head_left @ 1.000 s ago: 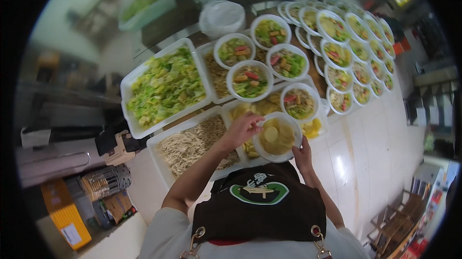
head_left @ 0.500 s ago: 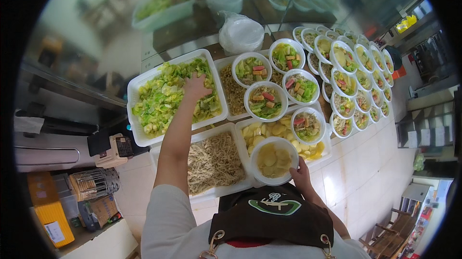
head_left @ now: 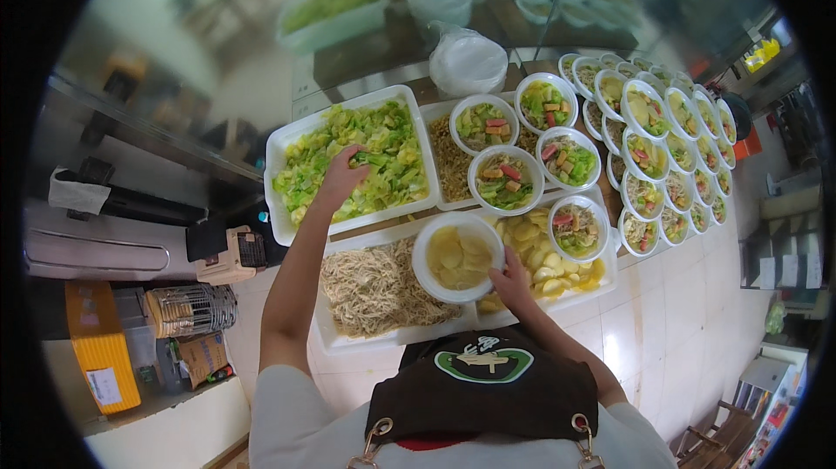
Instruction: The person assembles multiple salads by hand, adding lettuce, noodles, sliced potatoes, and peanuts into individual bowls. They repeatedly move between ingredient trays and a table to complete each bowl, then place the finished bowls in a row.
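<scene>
Since half a second ago, little has shifted: the left hand (head_left: 341, 175) remains extended over the tray of chopped green cabbage (head_left: 348, 160), though its fingers now look curled down into the leaves rather than resting on top; whether they have closed on a pinch cannot be told. The right hand (head_left: 509, 282) stays at the near right rim of the white bowl (head_left: 455, 256), fingers wrapped at the edge, holding it just above the near trays. That position keeps the bowl close to the body and within a short reach of every tray.

Contents noted:
- White bowl: pale yellow potato slices only.
- Cabbage tray: far left of the group, well filled.
- Tray of pale shredded noodles (head_left: 379, 290): near left, directly below the cabbage tray and touching the bowl's left side in view.
- Tray of potato slices (head_left: 544, 273): near right, partly hidden by the bowl.
- A brown-filled tray (head_left: 448, 160) stands between cabbage and the finished bowls.
- Filled bowls (head_left: 505, 180), topped with greens and red pieces, rest on the trays; many more (head_left: 649, 155) are ranked along the far right counter.
- A stack of white lids in a bag (head_left: 468, 60) sits beyond the trays.
</scene>
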`<state>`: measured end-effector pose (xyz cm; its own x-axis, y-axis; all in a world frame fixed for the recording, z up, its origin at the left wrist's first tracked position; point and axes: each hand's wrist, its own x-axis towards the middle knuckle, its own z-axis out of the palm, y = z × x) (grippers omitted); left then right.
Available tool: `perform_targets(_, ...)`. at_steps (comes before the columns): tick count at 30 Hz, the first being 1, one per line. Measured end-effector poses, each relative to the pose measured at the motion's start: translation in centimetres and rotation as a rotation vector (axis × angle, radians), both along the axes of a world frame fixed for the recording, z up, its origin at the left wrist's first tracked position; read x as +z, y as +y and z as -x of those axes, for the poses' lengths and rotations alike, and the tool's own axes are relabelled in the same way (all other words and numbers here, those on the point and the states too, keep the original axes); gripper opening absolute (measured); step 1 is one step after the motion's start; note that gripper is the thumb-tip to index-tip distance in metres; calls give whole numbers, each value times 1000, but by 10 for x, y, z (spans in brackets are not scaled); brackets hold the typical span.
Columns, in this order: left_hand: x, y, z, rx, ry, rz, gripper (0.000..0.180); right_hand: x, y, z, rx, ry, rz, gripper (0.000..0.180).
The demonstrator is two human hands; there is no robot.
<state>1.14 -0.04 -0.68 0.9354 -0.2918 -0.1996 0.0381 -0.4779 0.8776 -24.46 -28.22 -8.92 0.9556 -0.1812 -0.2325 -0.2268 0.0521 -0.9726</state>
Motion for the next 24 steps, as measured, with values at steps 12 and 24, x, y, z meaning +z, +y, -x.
perform_targets(12,-8,-86,159,-434,-331,-397,39,-2,35,-25,117,61,-126,44)
perform_targets(24,-107,-67,-42,-110,-788,-873,27,-6,0,5,-1,87,-21,44)
